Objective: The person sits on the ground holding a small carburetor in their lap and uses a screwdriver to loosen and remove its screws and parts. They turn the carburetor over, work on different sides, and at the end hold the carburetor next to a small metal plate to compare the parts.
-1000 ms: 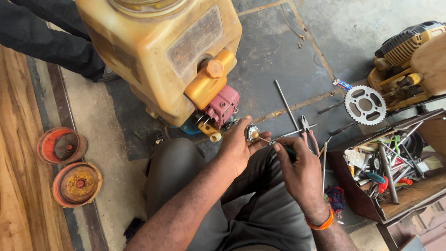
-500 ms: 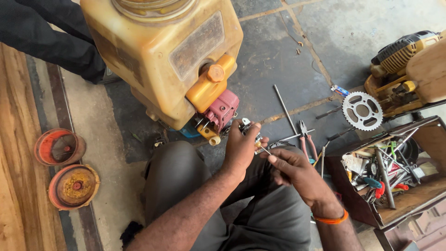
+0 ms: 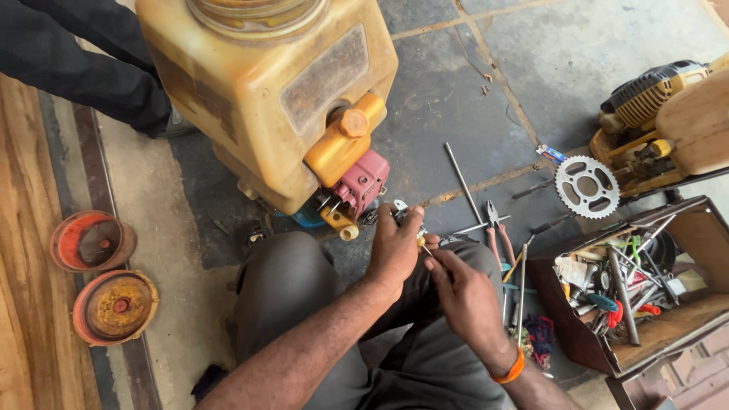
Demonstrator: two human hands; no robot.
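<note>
Our left hand is closed around a small metal part, held just beside the red engine under the big yellow tank. Our right hand pinches a thin tool narrowly, its tip touching the left hand. Beyond them, on the stone floor, lie pliers, a steel rod and a sprocket. A wooden toolbox sits at the floor's right edge.
</note>
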